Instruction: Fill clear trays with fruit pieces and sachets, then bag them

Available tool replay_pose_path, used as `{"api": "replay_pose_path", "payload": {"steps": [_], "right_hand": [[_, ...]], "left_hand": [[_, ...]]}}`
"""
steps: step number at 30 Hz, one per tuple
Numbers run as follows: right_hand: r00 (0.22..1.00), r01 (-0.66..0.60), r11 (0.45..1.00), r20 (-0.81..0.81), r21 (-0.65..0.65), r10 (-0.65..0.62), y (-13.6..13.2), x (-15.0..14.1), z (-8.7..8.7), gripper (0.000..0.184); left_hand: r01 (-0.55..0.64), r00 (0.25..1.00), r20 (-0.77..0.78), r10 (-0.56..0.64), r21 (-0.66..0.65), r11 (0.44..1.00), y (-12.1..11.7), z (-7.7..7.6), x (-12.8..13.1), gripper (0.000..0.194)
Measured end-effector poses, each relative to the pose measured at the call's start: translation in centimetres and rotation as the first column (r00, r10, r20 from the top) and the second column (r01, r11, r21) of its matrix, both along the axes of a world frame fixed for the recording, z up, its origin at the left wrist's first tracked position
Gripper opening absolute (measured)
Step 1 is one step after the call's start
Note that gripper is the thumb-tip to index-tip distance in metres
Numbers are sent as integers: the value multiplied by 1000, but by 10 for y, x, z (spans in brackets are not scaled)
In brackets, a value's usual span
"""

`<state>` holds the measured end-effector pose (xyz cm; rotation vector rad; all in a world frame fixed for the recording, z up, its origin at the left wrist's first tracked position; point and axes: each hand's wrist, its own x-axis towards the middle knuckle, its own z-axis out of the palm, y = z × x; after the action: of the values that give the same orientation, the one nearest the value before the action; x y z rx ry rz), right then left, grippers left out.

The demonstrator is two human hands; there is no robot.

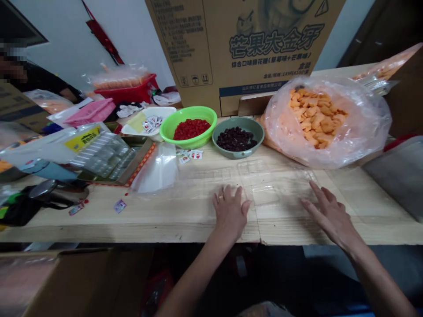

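Fingers spread, my left hand (231, 213) rests low over the wooden table, nearest to some clear plastic trays (266, 195). To its right, my right hand (330, 215) is stretched forward with fingers apart, its tips close to the clear plastic on the right side. Neither hand visibly grips anything. The trays are see-through and their edges are hard to make out. Behind them stand a green bowl (167, 127) of small red pieces and a grey-green bowl (238, 154) of dark pieces. A large plastic bag (366, 119) holds orange pieces.
A tall cardboard box (211, 57) stands at the back. Small printed packets (190, 155) lie before the green bowl; a white dish (168, 111) holds more. Leftward are a box of clear trays (105, 158) and a dark metal mug (54, 193). Another person's arm (36, 79) shows far left.
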<state>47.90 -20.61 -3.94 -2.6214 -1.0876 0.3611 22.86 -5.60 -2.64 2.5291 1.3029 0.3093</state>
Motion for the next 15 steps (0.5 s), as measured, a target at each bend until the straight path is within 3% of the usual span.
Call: {"api": "replay_pose_path", "payload": {"steps": [5, 8, 11, 15], "right_hand": [[1000, 15, 997, 10, -76, -14, 22, -4, 5, 85], [999, -17, 994, 38, -107, 21, 27, -7, 8, 84], [993, -37, 993, 109, -113, 49, 25, -11, 4, 82], [975, -100, 986, 187, -130, 123, 26, -23, -2, 71]], "left_hand": [[159, 985, -75, -157, 25, 987, -22, -25, 18, 71], [163, 982, -99, -158, 40, 986, -25, -27, 16, 60], [167, 983, -91, -160, 86, 982, -28, -29, -2, 43], [204, 979, -18, -204, 153, 967, -32, -37, -26, 40]]}}
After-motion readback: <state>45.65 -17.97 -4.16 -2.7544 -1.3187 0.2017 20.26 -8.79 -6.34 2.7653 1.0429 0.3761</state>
